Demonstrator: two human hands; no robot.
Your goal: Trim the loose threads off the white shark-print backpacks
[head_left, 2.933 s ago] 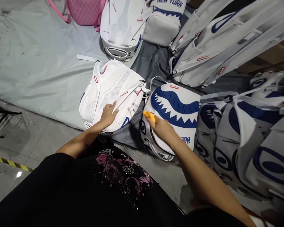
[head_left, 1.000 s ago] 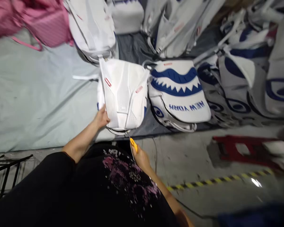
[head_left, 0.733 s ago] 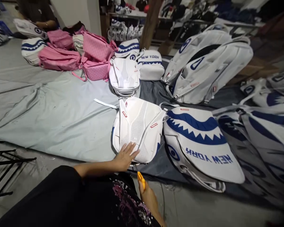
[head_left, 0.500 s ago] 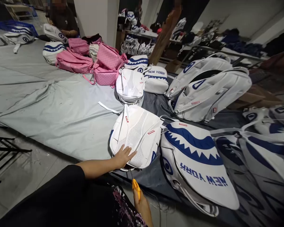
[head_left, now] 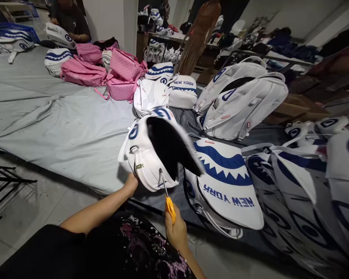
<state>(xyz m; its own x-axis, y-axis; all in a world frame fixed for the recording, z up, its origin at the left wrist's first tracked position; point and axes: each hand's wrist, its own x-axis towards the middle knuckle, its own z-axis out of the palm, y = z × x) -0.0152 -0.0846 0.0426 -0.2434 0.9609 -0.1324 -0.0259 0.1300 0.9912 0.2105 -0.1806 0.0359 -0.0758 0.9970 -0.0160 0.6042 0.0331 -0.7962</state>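
A white backpack (head_left: pixel 147 164) stands tilted at the near table edge, its flap hanging open on a black interior. My left hand (head_left: pixel 130 185) is at the bag's lower left side, closed on it, with the fingers partly hidden behind the bag. In my right hand (head_left: pixel 176 228) is a yellow-handled tool (head_left: pixel 170 209) with a thin metal shaft. The shaft's tip lies against the bag's front, near the opening's lower edge. Just right of this bag lies a larger white and blue NEW YORK backpack (head_left: pixel 229 190).
Behind the held bag are more white bags (head_left: pixel 151 95) and pink bags (head_left: pixel 84 71). Large white backpacks (head_left: pixel 241 104) stand at the right, with others nearer the right edge. A person (head_left: pixel 72 21) sits across the grey-covered table (head_left: pixel 61 128). A black metal stand (head_left: pixel 8 186) is at far left.
The white backpack, lying flat before, is now raised and turned with its opening showing. My left hand has moved from its top to its lower left side. The tool has risen to the bag.
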